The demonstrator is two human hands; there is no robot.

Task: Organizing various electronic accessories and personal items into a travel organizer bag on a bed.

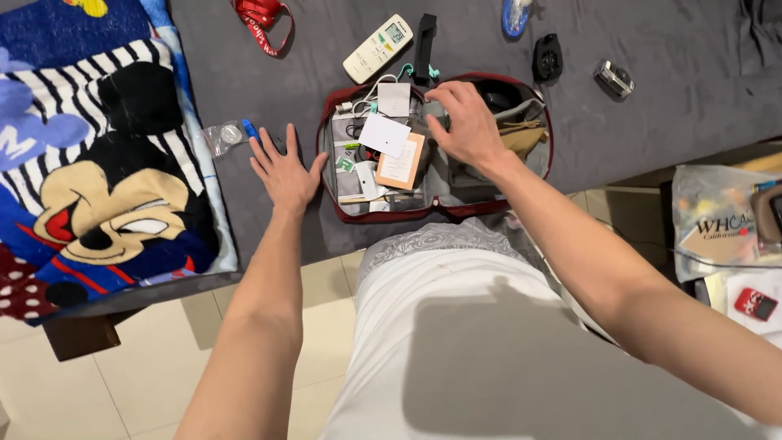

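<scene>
Grey bed [652, 98] carries an open pouch [436, 208]; right hand [464, 122] fingers curl inside, gripping nothing visible, left hand [285, 167] flat, spread beside it.

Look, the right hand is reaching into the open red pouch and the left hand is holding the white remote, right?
Not quite. The right hand does reach into the open red pouch, but the left hand holds nothing: it lies flat on the grey cover beside the pouch. The white remote lies apart, farther up. The head view shows this.
</scene>
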